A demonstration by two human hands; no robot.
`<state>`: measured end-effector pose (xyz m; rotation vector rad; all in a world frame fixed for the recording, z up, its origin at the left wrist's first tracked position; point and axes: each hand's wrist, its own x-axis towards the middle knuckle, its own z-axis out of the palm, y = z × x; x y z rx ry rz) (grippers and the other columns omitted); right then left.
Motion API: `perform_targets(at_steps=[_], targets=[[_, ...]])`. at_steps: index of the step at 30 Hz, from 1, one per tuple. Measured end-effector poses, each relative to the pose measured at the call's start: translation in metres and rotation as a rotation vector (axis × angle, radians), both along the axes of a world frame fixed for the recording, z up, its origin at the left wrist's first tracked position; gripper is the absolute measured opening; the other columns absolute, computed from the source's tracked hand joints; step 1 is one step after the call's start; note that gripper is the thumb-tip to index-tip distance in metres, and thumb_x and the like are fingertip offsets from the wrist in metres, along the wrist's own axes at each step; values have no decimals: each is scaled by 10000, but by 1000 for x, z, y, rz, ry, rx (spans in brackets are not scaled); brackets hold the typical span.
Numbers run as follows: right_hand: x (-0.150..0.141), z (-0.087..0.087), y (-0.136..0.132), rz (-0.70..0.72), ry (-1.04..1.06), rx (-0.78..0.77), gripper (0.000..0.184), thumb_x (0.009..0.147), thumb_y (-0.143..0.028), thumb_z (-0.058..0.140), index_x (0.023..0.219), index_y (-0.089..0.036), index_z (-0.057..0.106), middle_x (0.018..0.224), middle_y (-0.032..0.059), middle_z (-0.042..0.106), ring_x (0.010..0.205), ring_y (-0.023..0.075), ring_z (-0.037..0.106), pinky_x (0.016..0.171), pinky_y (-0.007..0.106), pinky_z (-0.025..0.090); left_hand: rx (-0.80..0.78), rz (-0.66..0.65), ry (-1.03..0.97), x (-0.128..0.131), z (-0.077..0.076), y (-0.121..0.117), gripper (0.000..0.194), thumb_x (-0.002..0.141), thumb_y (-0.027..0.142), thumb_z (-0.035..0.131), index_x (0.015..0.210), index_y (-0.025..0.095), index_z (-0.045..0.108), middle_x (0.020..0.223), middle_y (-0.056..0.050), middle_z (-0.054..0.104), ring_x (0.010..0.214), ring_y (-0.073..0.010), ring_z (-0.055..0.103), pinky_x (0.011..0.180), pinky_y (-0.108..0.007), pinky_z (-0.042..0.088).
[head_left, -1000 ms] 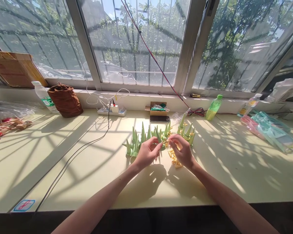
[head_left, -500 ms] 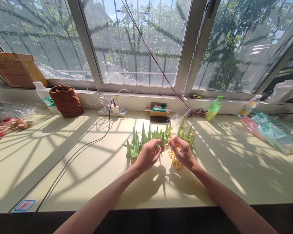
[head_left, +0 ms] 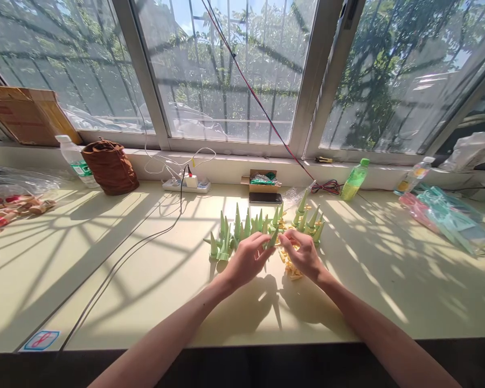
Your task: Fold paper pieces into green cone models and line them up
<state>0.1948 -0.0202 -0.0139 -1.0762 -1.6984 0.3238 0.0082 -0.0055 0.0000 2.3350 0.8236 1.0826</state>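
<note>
Head view, from beside the bench: at the far left a clear bottle (head_left: 75,161) and a brown pouch (head_left: 110,167) sit near the window (head_left: 234,81), well apart from the work. Further right on the pale table (head_left: 145,302), a black cable (head_left: 181,199) runs from the power strip (head_left: 186,187) to the near edge, and then comes a cluster of green cones (head_left: 237,223), mostly tips up and crowded together. Just in front is the left hand (head_left: 248,257), thumb and fingertips pinched on one green cone (head_left: 273,237), its tip up and leaning right. Close beside it, the right hand (head_left: 304,256) has its fingers curled and nearly together; whether they hold a small piece or touch the cone, I can't tell. Loose yellow pieces (head_left: 294,274) lie by that hand, with more green cones (head_left: 302,207) behind. Only fingertips hold that cone, so an off-line push from the right could, I'd judge, twist it free; a careless left knuckle might topple the crowded neighbours, and a low right palm could scatter the yellow bits.
</note>
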Motion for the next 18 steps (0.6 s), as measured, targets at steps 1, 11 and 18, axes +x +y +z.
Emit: perform_targets(at_steps=[1,11,18], targets=[[0,-1,0,-12,-10,4,323,944,-370,496,673,-198,522,631,4,559,580,142,552,612,297,530,17,-4,11,0,0,0,200,954,302,501,998,173,648,844,-39,621,607,-108,552,588,-240,468],[1,4,-1,-27,-12,-16,286,945,-405,514,775,-189,593,702,19,625,580,142,578,565,276,502,-130,3,-133,1,3,0,168,900,272,561,982,144,635,830,-57,647,648,-132,596,542,-229,503],[-1,12,-7,74,-12,2,194,931,-358,555,1024,-202,624,990,71,661,728,159,643,626,293,564,-400,12,-295,2,8,1,264,869,405,610,904,144,629,801,-53,666,634,-143,628,506,-225,511]])
